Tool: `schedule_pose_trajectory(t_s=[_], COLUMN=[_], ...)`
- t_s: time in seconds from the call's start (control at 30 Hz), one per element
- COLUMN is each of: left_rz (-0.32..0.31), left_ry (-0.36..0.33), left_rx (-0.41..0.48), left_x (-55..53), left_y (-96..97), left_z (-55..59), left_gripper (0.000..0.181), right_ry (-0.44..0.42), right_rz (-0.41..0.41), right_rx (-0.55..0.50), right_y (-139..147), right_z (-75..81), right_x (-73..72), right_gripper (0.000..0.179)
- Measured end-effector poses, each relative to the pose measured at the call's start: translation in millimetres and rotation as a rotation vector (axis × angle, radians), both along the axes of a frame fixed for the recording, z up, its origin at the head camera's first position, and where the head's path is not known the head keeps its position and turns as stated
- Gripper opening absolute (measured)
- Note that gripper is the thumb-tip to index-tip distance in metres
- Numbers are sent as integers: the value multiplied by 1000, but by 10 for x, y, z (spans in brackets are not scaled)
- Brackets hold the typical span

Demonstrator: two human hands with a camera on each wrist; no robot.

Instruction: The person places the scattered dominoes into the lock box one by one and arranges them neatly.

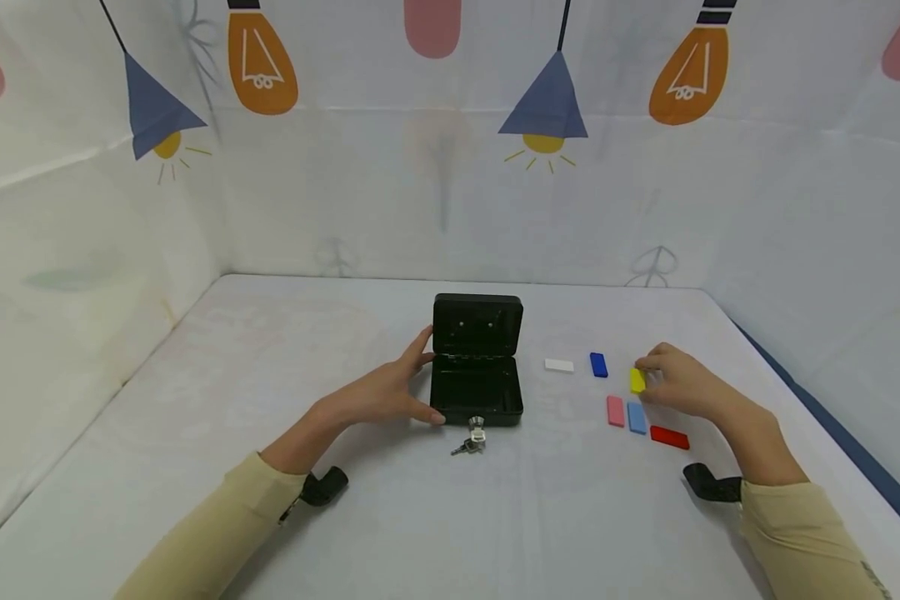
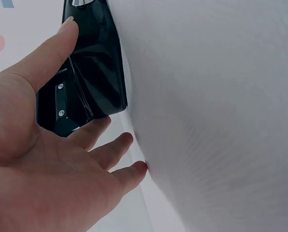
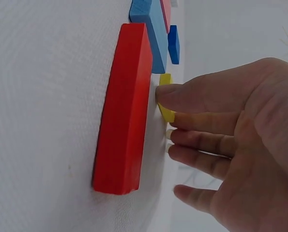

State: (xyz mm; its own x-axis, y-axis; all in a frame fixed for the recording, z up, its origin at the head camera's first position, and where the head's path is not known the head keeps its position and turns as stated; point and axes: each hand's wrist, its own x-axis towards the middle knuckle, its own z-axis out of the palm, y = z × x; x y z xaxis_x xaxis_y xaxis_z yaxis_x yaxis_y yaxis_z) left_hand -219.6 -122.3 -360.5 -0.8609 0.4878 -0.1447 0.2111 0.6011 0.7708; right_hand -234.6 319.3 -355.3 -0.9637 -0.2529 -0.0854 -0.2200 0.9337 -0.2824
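Note:
A black metal box (image 1: 477, 390), its lid (image 1: 477, 323) raised at the back, stands on the table. My left hand (image 1: 386, 387) rests against its left side, the thumb at the front corner and the fingers spread toward the hinge; the left wrist view has the box (image 2: 98, 63) beside the thumb. At the right, my right hand (image 1: 682, 379) pinches a yellow block (image 1: 637, 381) between thumb and index finger. In the right wrist view, the yellow block (image 3: 166, 104) is partly behind the thumb, and a red block (image 3: 122, 116) lies nearer the camera.
A silver lock with keys (image 1: 476, 435) sits at the box's front. Right of the box lie a white block (image 1: 558, 365), a dark blue block (image 1: 598, 365), a pink block (image 1: 615, 411) and a light blue block (image 1: 636, 417). White cloth walls (image 1: 450, 200) surround the table (image 1: 420, 517).

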Motion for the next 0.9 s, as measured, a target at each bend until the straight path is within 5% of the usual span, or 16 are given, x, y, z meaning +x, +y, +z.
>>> schedule_pose_trajectory(t_s=[0.9], left_rz=[-2], left_ry=[-6], left_rx=[-4], left_x=[-10], left_y=[-1], left_z=[-4], left_gripper=[129], right_ry=[13], right_rz=[-10], right_rx=[-60], right_y=[-87], right_z=[-19], right_x=[-14], right_gripper=[44])
